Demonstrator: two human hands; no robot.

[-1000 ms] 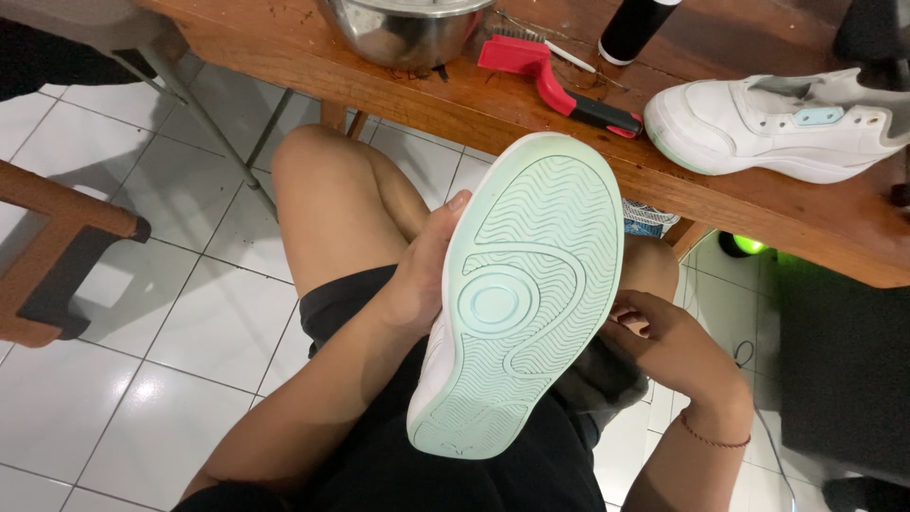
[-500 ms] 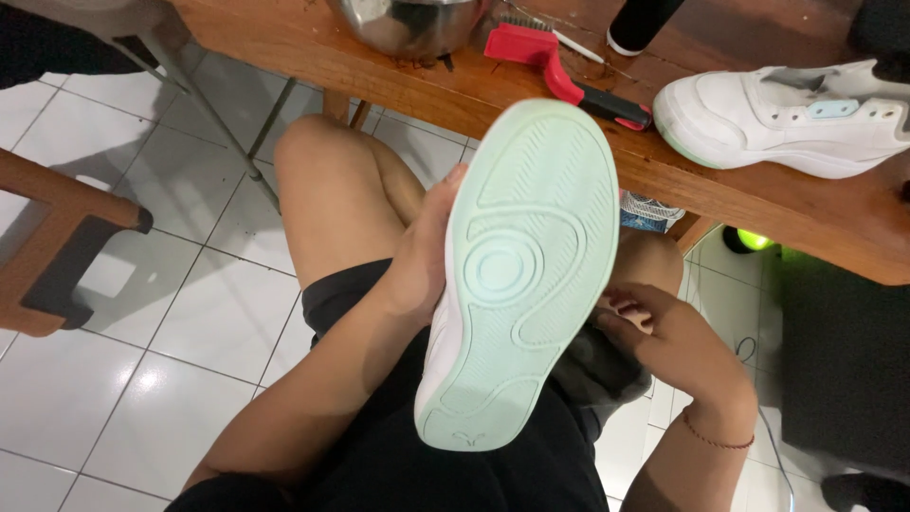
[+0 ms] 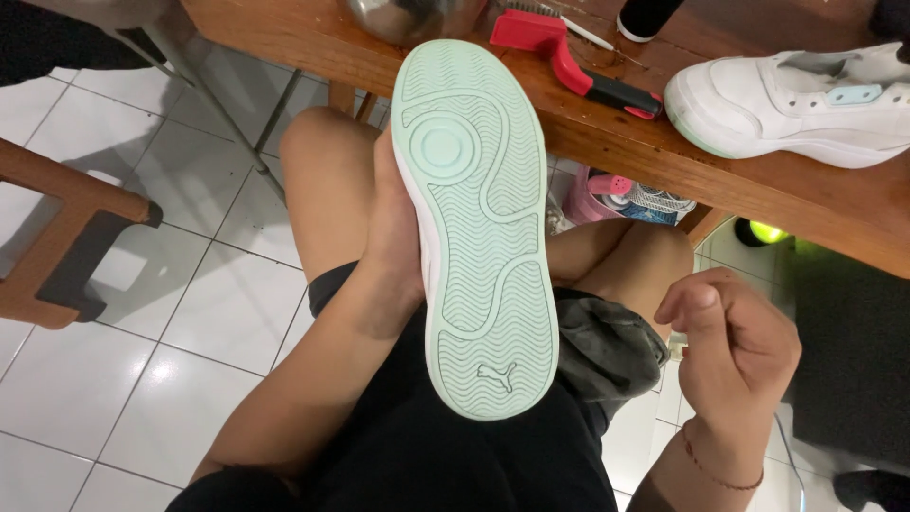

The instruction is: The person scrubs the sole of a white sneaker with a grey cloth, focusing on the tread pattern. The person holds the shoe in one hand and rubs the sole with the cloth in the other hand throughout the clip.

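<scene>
At the left edge of the frame a wooden chair frame (image 3: 57, 237) stands on the white tiled floor (image 3: 190, 313). Moving toward centre, the left hand (image 3: 393, 237) is closed on the side of a white sneaker (image 3: 474, 218), fingers hidden behind it, palm against its left edge. The sneaker is held sole-up over the lap, its pale mint sole facing the camera, toe toward the top of the frame and heel low at centre. A grey cloth (image 3: 607, 351) lies on the lap just right of the heel, touching it. At lower right the right hand (image 3: 735, 351) sits apart from the sneaker, fingers loosely curled, holding nothing visible. Along the top, the wooden table (image 3: 607, 142) carries a metal bowl (image 3: 408, 14), a red-handled brush (image 3: 569, 57) and, at upper right, a second white sneaker (image 3: 796, 104) lying on its side.
</scene>
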